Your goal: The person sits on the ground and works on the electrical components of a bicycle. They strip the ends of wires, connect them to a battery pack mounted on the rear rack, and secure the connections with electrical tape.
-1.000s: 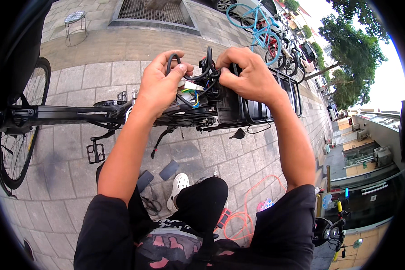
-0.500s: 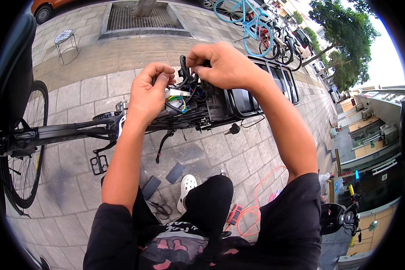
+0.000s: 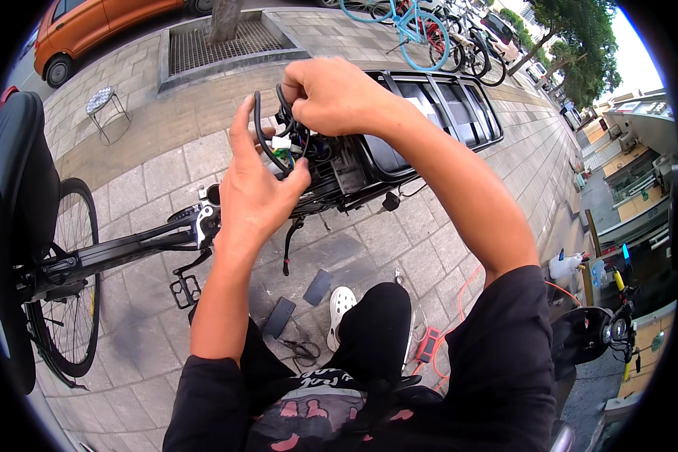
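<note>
My right hand point(image 3: 335, 98) has curled fingers pinching a black cable point(image 3: 280, 96) above the bike's wiring. Below it, my left hand point(image 3: 256, 192) has thumb and index finger spread either side of a cable bundle, the index lying beside an upright black cable loop point(image 3: 258, 120). White connectors point(image 3: 282, 143) and green, blue and yellow wires sit between my hands. The black bike frame point(image 3: 113, 255) runs leftward to a wheel point(image 3: 87, 316), with a rear rack point(image 3: 471, 113) on the right.
Dark flat pieces point(image 3: 279, 316), a red-black tool point(image 3: 429, 345) and orange cord lie on the paving by my feet. A stool point(image 3: 99, 99) stands beyond the bike, along with an orange car point(image 3: 90, 30), parked bicycles point(image 3: 422, 41) and a scooter point(image 3: 591, 328) at right.
Both hands have moved left in the view. My left fingers have spread from their curled grip on the cable loop, the index now raised. My right hand still grips cable. The view has shifted.
</note>
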{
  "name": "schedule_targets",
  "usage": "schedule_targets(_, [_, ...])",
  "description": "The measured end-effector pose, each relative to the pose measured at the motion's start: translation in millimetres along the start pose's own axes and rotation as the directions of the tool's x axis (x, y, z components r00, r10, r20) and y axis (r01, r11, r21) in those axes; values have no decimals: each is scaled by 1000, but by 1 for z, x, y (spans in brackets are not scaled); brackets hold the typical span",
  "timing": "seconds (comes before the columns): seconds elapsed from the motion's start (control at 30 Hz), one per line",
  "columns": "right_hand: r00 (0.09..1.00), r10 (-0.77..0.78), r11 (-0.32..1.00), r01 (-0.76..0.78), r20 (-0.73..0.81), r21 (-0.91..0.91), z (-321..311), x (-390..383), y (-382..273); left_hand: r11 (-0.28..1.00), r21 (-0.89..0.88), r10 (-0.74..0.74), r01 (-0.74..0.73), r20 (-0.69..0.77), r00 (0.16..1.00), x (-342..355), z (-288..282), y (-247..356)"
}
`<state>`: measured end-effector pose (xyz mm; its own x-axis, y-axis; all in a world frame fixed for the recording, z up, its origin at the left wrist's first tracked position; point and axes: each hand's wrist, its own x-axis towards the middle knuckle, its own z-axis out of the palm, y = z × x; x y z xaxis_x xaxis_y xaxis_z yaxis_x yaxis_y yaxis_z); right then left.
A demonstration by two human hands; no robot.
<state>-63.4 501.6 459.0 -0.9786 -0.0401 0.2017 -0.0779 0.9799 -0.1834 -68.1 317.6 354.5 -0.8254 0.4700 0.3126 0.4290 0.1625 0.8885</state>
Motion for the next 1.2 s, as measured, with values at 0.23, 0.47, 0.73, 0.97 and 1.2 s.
schedule_targets(0.23, [989,-16,987,-8,148,162,-12,3,7,905,-425,14,-11,4,1000,25,11,-41])
schedule_targets(0.47, [998,-70,977,67,8,200,-3,-2,16,837,-544,-13,58,85,996,33,6,-48])
schedule_targets(0.73, [976,-200,964,213,90,-162,-8,-2,-5,896,-434,104,-91,7,995,32,10,-48])
schedule_targets(0.97, [981,-68,992,47,180,117,-29,-2,-18,921,-81,373,-381,-104,922,28,10,-51])
schedule_targets(1.2, [981,-106,981,76,165,180,-12,-9,-17,980,-71,187,-183,48,981,30,1,-60])
